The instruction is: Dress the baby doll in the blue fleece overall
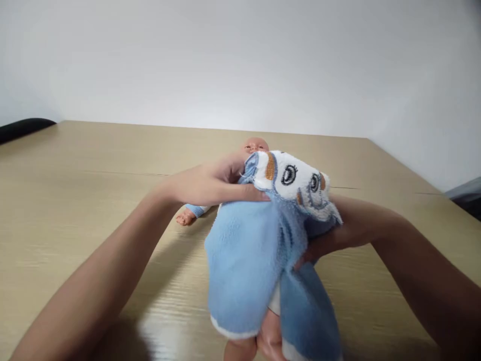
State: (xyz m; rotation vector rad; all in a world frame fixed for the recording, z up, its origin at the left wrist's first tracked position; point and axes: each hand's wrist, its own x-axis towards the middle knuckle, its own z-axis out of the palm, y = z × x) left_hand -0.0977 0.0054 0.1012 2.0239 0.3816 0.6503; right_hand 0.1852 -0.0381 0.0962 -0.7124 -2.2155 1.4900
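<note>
A baby doll (256, 144) lies on its back on the table, head away from me and bare legs toward me. Over its body hangs a light blue doll's robe (244, 250) with white edging. Its white part, embroidered with an animal face, is bunched up near the doll's chin. My left hand (229, 183) grips the cloth at the left, thumb on top and fingers behind. At the right, my right hand (330, 238) has its fingers partly under the cloth, pinching a fold of it. The doll's small hand in a blue-cuffed sleeve sticks out left; its other arm is hidden.
The light wooden table (93, 200) reaches back to a pale wall (225, 65). A dark curved object (28, 128) stands at the left edge, and another dark object (468, 198) at the right edge.
</note>
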